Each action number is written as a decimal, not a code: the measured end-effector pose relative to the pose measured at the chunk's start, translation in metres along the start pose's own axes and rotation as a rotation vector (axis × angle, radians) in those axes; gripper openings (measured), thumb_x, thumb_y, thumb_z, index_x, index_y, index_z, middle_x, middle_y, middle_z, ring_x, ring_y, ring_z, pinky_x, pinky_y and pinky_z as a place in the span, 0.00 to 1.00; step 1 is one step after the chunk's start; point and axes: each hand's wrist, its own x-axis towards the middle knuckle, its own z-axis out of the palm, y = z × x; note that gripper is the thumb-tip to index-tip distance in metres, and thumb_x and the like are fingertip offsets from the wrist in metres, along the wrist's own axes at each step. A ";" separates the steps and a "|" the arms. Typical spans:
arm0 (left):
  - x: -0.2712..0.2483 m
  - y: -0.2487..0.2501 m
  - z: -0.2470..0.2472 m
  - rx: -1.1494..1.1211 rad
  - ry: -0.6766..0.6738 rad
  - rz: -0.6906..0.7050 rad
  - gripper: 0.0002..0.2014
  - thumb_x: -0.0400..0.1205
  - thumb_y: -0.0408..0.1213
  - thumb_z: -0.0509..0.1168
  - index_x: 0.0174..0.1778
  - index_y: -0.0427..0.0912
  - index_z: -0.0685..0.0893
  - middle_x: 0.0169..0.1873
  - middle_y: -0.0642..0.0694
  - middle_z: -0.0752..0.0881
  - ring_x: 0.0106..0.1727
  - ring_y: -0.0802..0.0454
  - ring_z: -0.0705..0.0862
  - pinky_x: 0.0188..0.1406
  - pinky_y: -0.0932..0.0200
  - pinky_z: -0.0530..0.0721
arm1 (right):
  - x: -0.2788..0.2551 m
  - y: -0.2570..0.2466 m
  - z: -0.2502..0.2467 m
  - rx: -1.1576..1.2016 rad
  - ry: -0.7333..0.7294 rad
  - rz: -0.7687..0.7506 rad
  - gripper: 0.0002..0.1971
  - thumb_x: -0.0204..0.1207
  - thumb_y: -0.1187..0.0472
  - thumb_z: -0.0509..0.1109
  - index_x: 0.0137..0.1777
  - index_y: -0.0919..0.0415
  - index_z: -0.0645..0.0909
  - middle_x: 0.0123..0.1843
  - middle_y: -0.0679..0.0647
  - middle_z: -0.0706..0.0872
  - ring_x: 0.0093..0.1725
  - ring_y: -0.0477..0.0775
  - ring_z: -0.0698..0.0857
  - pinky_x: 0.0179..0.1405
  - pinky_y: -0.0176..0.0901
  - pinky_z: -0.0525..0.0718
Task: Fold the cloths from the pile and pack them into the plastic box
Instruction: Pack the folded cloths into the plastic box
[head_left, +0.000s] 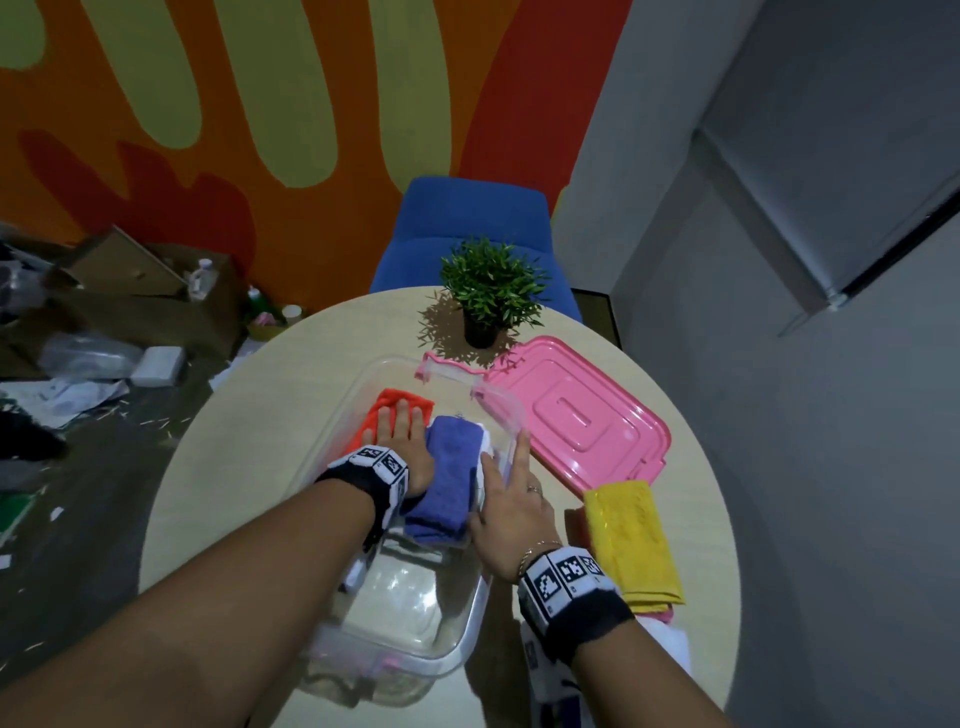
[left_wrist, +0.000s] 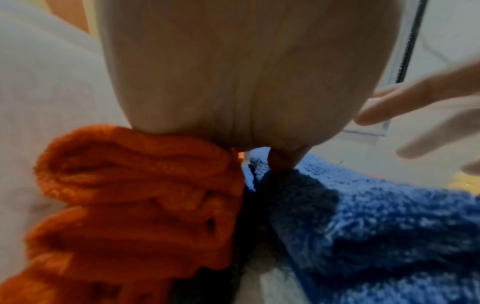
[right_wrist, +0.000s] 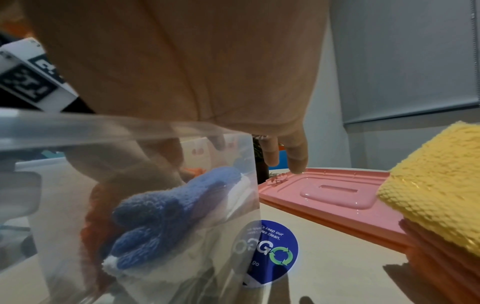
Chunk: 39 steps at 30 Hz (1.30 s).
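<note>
My left hand (head_left: 399, 434) lies flat, fingers straight, pressing the folded orange cloth (head_left: 387, 410) down inside the clear plastic box (head_left: 415, 613) on the round desk (head_left: 291, 395). My right hand (head_left: 511, 512) is spread too, grasping nothing: its fingers rest along the box's right wall and rim, just beside the folded blue cloth (head_left: 449, 483), which sits touching the orange one with a white cloth (right_wrist: 182, 265) under it. The remaining pile waits on the desk to my right, a yellow cloth (head_left: 631, 540) on top of pinkish ones, and the pink lid (head_left: 582, 421) lies beyond it next to a small potted plant (head_left: 491, 286).

These cloths look like soft, fluffy towelling, light and limp, so I judge they will spring open unless pressed flat, and are best taken by a folded edge with both hands. The box looks thin and light and may slide under a push, which is why steadying its wall makes sense.

The head view gives the layout: both cloths at the far end of the box, the near end bare. The left wrist view shows what that hides, the stacked folds of the orange cloth (left_wrist: 135, 185) end-on and the tight seam where it meets the blue cloth (left_wrist: 376, 226). The right wrist view, looking through the wall, shows the white layer and a round blue recycling sticker (right_wrist: 272, 253) on the desk.
</note>
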 end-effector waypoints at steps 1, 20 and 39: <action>-0.001 0.001 -0.002 -0.010 -0.011 -0.010 0.36 0.91 0.50 0.49 0.88 0.44 0.35 0.87 0.44 0.32 0.88 0.39 0.35 0.86 0.40 0.41 | 0.000 0.002 -0.001 0.078 -0.019 -0.006 0.40 0.81 0.44 0.62 0.87 0.47 0.44 0.84 0.54 0.20 0.82 0.66 0.61 0.77 0.63 0.69; -0.012 -0.006 -0.014 -0.010 -0.072 0.065 0.42 0.88 0.55 0.57 0.88 0.43 0.38 0.87 0.43 0.34 0.88 0.37 0.38 0.86 0.38 0.47 | -0.017 0.178 -0.022 0.261 -0.081 0.713 0.27 0.74 0.48 0.78 0.64 0.65 0.76 0.56 0.59 0.83 0.52 0.60 0.82 0.47 0.47 0.78; -0.042 -0.015 -0.063 -0.600 0.492 0.120 0.13 0.86 0.37 0.60 0.51 0.40 0.90 0.51 0.39 0.91 0.54 0.36 0.87 0.56 0.50 0.82 | -0.019 0.061 -0.115 1.259 0.145 0.275 0.10 0.81 0.63 0.72 0.60 0.58 0.79 0.51 0.61 0.91 0.46 0.62 0.92 0.42 0.53 0.89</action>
